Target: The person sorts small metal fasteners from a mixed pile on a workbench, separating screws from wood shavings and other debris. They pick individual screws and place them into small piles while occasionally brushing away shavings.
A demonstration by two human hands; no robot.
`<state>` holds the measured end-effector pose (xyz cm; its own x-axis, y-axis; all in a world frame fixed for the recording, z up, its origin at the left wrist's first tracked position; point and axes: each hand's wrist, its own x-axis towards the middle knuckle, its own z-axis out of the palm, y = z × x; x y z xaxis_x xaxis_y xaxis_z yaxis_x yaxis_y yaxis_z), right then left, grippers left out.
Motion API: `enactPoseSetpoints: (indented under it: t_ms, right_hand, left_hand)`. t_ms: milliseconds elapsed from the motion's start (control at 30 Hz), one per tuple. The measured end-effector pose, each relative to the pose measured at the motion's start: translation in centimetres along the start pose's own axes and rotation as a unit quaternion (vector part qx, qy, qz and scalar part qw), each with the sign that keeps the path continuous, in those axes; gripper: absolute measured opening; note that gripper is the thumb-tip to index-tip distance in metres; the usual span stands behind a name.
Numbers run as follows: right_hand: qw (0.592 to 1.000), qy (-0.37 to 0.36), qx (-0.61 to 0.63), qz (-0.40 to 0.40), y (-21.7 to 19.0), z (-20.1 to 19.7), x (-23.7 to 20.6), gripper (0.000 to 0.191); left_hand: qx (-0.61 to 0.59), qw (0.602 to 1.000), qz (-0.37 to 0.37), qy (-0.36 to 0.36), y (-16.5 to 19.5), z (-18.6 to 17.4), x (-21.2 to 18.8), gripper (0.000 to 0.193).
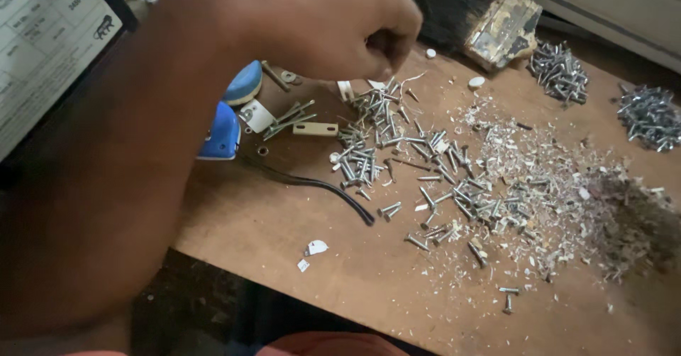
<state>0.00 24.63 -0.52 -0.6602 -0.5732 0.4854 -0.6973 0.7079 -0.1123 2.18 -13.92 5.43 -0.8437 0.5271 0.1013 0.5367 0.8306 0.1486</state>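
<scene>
Hovering curled left hand (323,26), grip contents unclear, scattered screws (397,150) just below its fingertips, on brown board (284,221)

Scattered silver metal screws (397,150) lie mid-tabletop (284,228). Right of them, pale shavings and dark dust (567,200). Left, a blue plastic tool (223,129), with a black cable (319,189) in front. Behind right, two silver screw heaps (560,72).

Blue tool (225,130), black cable (319,187), paintbrush (489,15)
</scene>
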Motion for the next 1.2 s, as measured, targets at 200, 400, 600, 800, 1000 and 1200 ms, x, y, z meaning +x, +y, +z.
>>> enactPoseSetpoints:
  t_ms: [200, 400, 600, 800, 1000, 1200]
  right_hand:
    - [0.992, -0.109, 0.021, -0.059, -7.2, 0.9, 2.0, 0.013]
    - [0.966, -0.240, 0.060, -0.073, -11.8, 2.6, 6.2, 0.020]
    - [0.919, -0.391, 0.012, 0.049, -13.8, 4.2, 9.3, 0.016]
    - [0.895, -0.423, -0.069, 0.120, -11.5, 2.6, 8.6, 0.018]
    - [0.952, -0.296, -0.009, 0.078, -6.2, -0.5, 3.5, 0.020]
    - [0.979, -0.204, -0.009, -0.024, -5.0, 0.4, 0.9, 0.026]
  left_hand:
    - [0.065, 0.993, -0.083, -0.058, 0.9, -0.6, -0.4, 0.023]
    - [0.027, 0.984, -0.152, -0.090, 1.5, -1.3, -0.8, 0.022]
    - [0.012, 0.988, -0.135, -0.077, 1.7, -1.2, -0.9, 0.029]
    - [0.009, 0.975, -0.205, -0.086, 1.5, -1.1, -1.5, 0.029]
    - [0.040, 0.994, -0.100, -0.036, 1.7, -1.1, -1.2, 0.027]
    - [0.036, 0.987, -0.137, -0.076, 2.4, -1.4, -1.8, 0.022]
